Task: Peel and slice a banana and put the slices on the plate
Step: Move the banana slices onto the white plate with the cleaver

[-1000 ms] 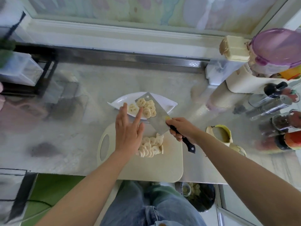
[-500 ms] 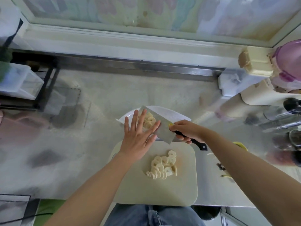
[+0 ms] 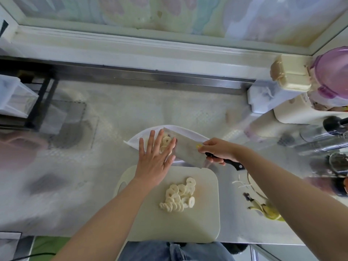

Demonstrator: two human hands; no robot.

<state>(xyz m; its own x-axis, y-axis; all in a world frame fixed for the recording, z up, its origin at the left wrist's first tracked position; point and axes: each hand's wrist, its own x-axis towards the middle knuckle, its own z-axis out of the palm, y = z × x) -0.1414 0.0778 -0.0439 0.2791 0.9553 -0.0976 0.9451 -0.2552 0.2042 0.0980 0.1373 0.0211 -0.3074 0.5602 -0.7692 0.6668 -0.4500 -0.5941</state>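
- R hand (image 3: 216, 149) wrapped round the cleaver (image 3: 186, 151) handle, blade tilted over plate (image 3: 188, 131) — used as a scoop.
- L hand (image 3: 154, 159) flat, fingers spread, at blade face — prob. sweeping slices (image 3: 166, 141) off.
- Bigger pile (image 3: 178, 194) waits on board (image 3: 188, 223).

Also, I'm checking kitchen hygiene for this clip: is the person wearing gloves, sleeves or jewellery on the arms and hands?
No gloves: the left hand and right hand are bare. The left forearm and right forearm are bare too, no sleeve in view, and no watch, bracelet or ring shows.
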